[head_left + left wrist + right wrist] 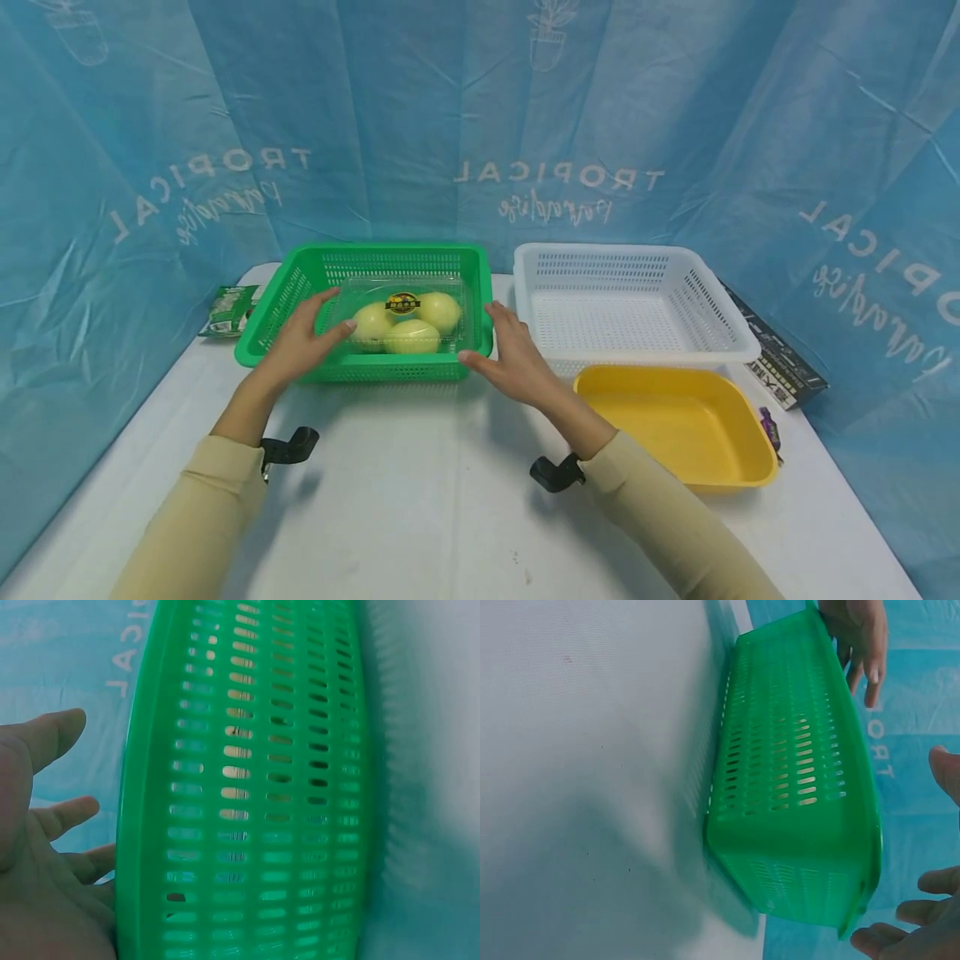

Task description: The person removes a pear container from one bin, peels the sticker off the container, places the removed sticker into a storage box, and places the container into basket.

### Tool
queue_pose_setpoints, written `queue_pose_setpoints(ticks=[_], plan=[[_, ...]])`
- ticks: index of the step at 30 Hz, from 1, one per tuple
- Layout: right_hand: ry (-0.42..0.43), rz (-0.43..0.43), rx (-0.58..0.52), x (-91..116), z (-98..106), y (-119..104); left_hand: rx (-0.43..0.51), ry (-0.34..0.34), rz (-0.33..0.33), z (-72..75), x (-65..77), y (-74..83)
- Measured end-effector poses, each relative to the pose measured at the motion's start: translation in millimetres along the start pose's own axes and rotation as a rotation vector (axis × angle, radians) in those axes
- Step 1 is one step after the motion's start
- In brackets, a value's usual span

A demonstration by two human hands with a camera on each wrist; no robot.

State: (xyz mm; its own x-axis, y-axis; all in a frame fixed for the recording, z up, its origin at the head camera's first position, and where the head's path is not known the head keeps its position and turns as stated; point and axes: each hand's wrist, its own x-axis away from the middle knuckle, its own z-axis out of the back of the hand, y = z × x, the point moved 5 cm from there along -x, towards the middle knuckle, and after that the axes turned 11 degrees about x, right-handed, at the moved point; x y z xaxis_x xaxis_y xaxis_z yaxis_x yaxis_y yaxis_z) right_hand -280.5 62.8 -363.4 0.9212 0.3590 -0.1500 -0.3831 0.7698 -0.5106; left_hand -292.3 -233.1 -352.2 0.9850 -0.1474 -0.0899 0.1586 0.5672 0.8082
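Note:
A green plastic basket (375,368) with slotted sides stands at the back of the table. Inside it lies a clear plastic box (402,303) with a dark label on the lid and pale yellow-green round fruits (412,337) showing through. My left hand (300,340) reaches over the basket's left front part, fingers spread, thumb pointing toward the box's left side. At the opposite end, my right hand (516,357) has its fingers extended beside the right rim, thumb near the front right corner. Nothing is held in either palm. In the right wrist view the basket (795,750) sits on the table.
A white slotted basket (600,321) stands right of the green one. Before it sits a yellow tub (675,429), close to my right forearm. A green snack packet (228,311) lies at the left edge; a black box (780,354) and small purple packet (770,429) lie at the right.

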Motion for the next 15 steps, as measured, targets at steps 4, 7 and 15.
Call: queue_pose_setpoints(ticks=[4, 7, 15], plan=[[-0.017, -0.011, -0.026, -2.5, -4.0, 1.0, 0.018, -0.055, 0.047, 1.4, -4.1, -2.7], [-0.024, -0.022, -0.044, -3.9, -6.5, 2.3, 0.035, -0.091, 0.071, 3.1, -7.7, -5.9], [0.017, -0.006, -0.096, -9.3, -13.3, 4.2, 0.097, -0.174, 0.118, 8.1, -17.8, -18.8]])
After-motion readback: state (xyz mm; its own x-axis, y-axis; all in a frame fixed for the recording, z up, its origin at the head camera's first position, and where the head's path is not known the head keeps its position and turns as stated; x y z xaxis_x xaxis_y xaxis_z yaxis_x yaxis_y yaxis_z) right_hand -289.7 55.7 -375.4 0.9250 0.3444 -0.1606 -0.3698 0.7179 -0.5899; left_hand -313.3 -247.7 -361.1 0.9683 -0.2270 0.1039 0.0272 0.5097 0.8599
